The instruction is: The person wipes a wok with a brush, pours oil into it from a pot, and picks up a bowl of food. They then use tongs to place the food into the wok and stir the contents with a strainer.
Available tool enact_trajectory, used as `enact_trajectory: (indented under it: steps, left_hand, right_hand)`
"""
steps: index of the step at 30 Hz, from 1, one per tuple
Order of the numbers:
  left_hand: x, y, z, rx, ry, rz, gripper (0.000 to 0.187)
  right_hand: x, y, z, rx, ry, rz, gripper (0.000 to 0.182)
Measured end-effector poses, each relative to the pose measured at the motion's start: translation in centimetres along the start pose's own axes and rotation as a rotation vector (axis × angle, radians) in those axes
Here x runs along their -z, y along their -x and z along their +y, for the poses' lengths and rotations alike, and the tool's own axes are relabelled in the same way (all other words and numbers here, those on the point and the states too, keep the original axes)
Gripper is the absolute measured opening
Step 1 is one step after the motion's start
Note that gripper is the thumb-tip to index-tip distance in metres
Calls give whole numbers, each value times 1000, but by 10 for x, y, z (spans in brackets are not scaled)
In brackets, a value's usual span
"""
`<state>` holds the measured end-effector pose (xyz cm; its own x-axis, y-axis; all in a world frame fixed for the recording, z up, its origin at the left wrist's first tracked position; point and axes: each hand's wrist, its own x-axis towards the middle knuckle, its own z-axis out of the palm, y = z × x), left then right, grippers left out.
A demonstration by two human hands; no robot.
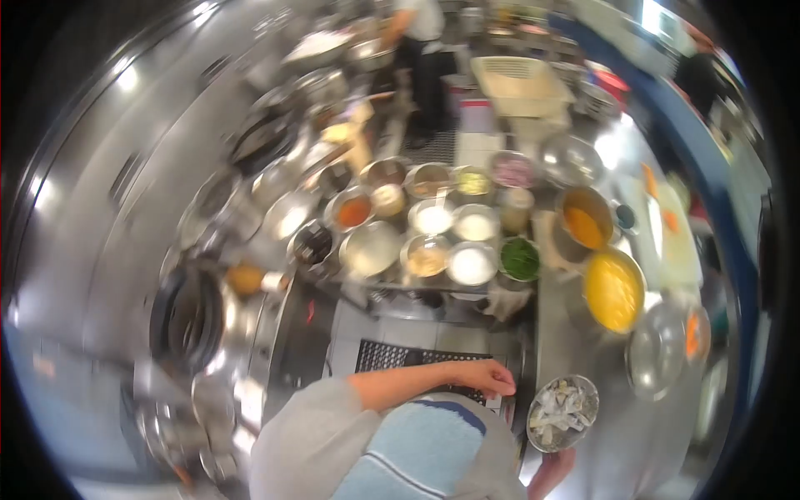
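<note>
In the head view my left hand (490, 379) reaches across in front of my body, its fingers loosely bent and slightly apart, with nothing visible in them. It hovers left of a round metal bowl (537, 435) that holds pale, whitish-grey pieces of food (562, 408). My right hand (557, 465) is under the near edge of this bowl and grips it; most of its fingers are hidden below. The bowl is at the left edge of the steel counter (617, 433), tilted towards me.
Ahead stand several metal containers, among them white powder (472, 264), chopped greens (520, 259) and an orange mix (352, 212). Yellow liquid fills a bowl (615, 290) on the right counter. A wok (187, 317) sits left. A black floor mat (387, 356) lies below. Another person (421, 50) stands further back.
</note>
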<state>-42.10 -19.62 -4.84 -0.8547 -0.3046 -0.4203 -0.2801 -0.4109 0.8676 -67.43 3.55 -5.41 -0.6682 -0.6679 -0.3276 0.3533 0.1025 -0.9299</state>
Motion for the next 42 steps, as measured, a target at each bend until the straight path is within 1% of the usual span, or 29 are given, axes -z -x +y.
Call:
enact_trajectory:
  steps: [1, 2, 4, 6, 8, 10, 14, 15, 18, 19, 21, 22, 23, 24, 25, 27, 28, 29, 32, 34, 36, 38, 39, 42]
  left_hand:
    - [-5, 10, 0, -61, 76, 44, 37]
    - [-7, 22, -2, -114, 138, 130, 37]
    - [-8, 46, -6, -228, 254, 286, 37]
    - [0, 69, -24, -310, 337, 461, 33]
    - [4, 98, -40, -422, 424, 611, 31]
    - [-2, 134, -52, -500, 525, 798, 29]
    - [-23, 205, -103, -716, 763, 1098, 22]
    - [-41, 232, -104, -792, 814, 1188, 19]
    - [-88, 293, -135, -893, 879, 1551, 18]
    - [-104, 310, -155, -926, 909, 1648, 20]
    - [-145, 352, -173, -1009, 892, 1853, 27]
    - [-172, 372, -186, -861, 844, 2004, 29]
    - [-191, 386, -205, -815, 882, 2032, 29]
    - [-212, 391, -215, -930, 897, 2143, 26]
    - [-240, 400, -223, -887, 876, 2205, 27]
    - [-278, 395, -244, -943, 894, 2457, 28]
    - [-298, 388, -256, -1016, 919, 2524, 26]
    - [-316, 379, -265, -1089, 956, 2596, 24]
    - [-352, 349, -259, -1246, 1155, 2792, 21]
    - [-365, 318, -263, -990, 1192, 3028, 22]
    - [-371, 299, -259, -949, 1255, 3109, 23]
    - [-377, 289, -254, -1148, 1375, 3063, 25]
    - [-377, 282, -257, -1054, 1342, 3085, 25]
    - [-376, 277, -271, -830, 1245, 3105, 27]
  right_hand:
    - [-22, -14, -3, 20, 23, -59, 25]
    - [-43, -28, 0, 46, 38, -110, 24]
    - [-80, -52, 0, 34, 83, -301, 22]
    - [-126, -70, 3, 19, 115, -465, 18]
    - [-174, -74, 8, -2, 136, -592, 15]
    - [-222, -61, 12, -42, 150, -827, 11]
    - [-310, -1, 33, -158, 182, -1192, 5]
    - [-331, 11, 45, -163, 207, -1329, 3]
    - [-383, 83, 71, -96, 470, -1447, 7]
    - [-401, 106, 77, -114, 448, -1696, 14]
    - [-432, 162, 99, -294, 479, -1887, 22]
    - [-440, 192, 111, -332, 489, -1960, 30]
    - [-448, 219, 119, -330, 610, -1989, 36]
    - [-454, 236, 132, -382, 621, -2107, 45]
    - [-459, 250, 150, -472, 692, -2135, 53]
    - [-460, 284, 170, -503, 823, -2234, 57]
    - [-459, 298, 179, -518, 905, -2286, 59]
    - [-456, 312, 189, -480, 951, -2340, 59]
    - [-445, 335, 217, -417, 1107, -2485, 59]
    - [-442, 345, 232, -417, 1165, -2538, 60]
    - [-439, 349, 241, -398, 1148, -2530, 61]
    - [-444, 342, 258, -376, 1114, -2548, 59]
    - [-448, 337, 267, -329, 1131, -2562, 53]
    - [-461, 310, 283, -232, 1208, -2446, 28]
